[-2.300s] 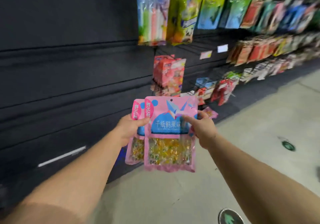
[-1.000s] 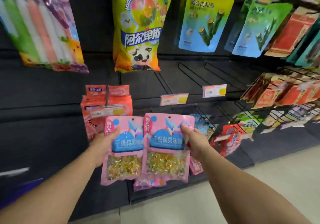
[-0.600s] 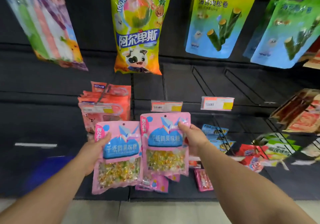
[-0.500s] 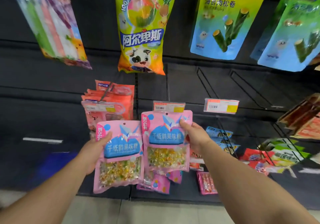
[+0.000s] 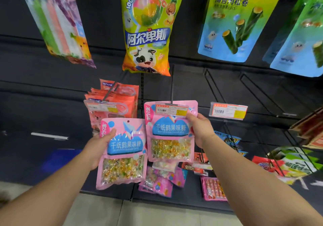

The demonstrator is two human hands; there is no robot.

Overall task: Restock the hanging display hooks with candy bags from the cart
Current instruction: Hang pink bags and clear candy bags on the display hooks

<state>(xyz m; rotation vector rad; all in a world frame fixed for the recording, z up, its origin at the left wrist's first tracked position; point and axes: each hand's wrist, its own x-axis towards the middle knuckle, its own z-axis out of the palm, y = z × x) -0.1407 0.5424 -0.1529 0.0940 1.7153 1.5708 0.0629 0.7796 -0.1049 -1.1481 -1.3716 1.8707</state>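
The right hand pinches the upper right edge of a pink candy bag, whose top lies just behind the price tag at the hook tip. The bag hangs upright, pink with clear window. The left hand grips a second bag, lower left of the tag.

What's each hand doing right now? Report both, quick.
Left hand: grips the lower pink candy bag.
Right hand: grips the upper pink candy bag, raised to the hook's price tag.
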